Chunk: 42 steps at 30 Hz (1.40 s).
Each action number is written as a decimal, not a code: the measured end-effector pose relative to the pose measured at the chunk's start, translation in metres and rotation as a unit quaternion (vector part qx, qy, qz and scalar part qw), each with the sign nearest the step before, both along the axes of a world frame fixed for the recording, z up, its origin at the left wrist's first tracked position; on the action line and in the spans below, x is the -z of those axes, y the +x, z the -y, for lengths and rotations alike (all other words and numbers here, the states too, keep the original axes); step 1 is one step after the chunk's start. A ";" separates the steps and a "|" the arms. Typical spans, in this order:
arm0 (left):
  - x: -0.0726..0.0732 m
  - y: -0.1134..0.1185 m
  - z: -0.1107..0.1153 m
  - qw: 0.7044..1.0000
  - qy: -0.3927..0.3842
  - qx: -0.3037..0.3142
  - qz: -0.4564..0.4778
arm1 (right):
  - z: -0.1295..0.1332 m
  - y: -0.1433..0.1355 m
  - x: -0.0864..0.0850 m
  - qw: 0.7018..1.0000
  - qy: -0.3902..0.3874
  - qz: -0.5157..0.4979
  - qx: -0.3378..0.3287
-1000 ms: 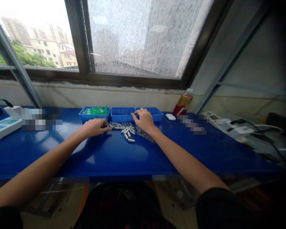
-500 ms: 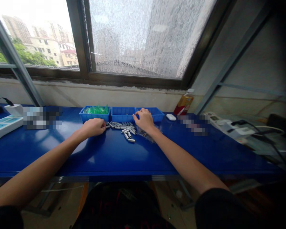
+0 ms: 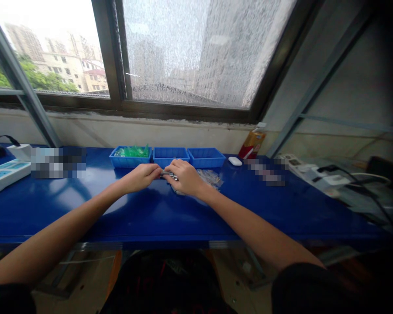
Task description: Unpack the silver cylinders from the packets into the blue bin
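Note:
My left hand (image 3: 144, 178) is closed in a pinch, with a small silvery metal cylinder (image 3: 165, 173) showing at its fingertips. Right beside it, my right hand (image 3: 186, 178) is curled with fingers bent down over the pile of metal cylinders (image 3: 180, 192), hiding most of them. What its fingers hold, if anything, is hidden. A clear plastic bag (image 3: 211, 178) of small pieces lies just right of my right hand. Behind my hands stand the middle blue bin (image 3: 170, 153) and the right blue bin (image 3: 207, 158).
The left blue bin (image 3: 126, 162) holds green and clear plastic pieces. On the right are a white case (image 3: 235, 161) and a drink bottle (image 3: 253, 141). A white power strip (image 3: 6, 172) lies far left; cables and adapters (image 3: 334, 181) lie far right.
My right hand has left the bins and come down and left over the cylinders. My left hand has shifted slightly right, so the two hands now meet. The plastic bag is more exposed.

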State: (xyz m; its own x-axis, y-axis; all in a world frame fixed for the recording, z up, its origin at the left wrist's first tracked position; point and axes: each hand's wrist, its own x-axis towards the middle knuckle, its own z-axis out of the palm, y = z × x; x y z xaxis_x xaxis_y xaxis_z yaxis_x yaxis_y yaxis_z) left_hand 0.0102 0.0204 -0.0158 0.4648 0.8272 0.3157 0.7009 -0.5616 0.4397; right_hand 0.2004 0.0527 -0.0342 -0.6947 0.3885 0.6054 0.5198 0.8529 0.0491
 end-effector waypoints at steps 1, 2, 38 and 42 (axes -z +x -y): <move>0.000 0.000 0.001 1.000 0.008 0.003 0.006 | 0.000 0.001 0.000 1.000 0.003 -0.007 0.001; -0.001 0.001 0.002 1.000 0.020 0.006 0.015 | 0.000 0.001 -0.001 1.000 0.002 -0.014 0.003; 0.031 -0.026 -0.024 0.974 0.049 -0.091 -0.203 | -0.058 0.034 0.010 0.965 -0.053 -0.008 0.256; 0.040 -0.018 -0.026 0.982 0.050 -0.044 -0.179 | -0.059 0.036 0.009 0.968 -0.066 0.031 0.238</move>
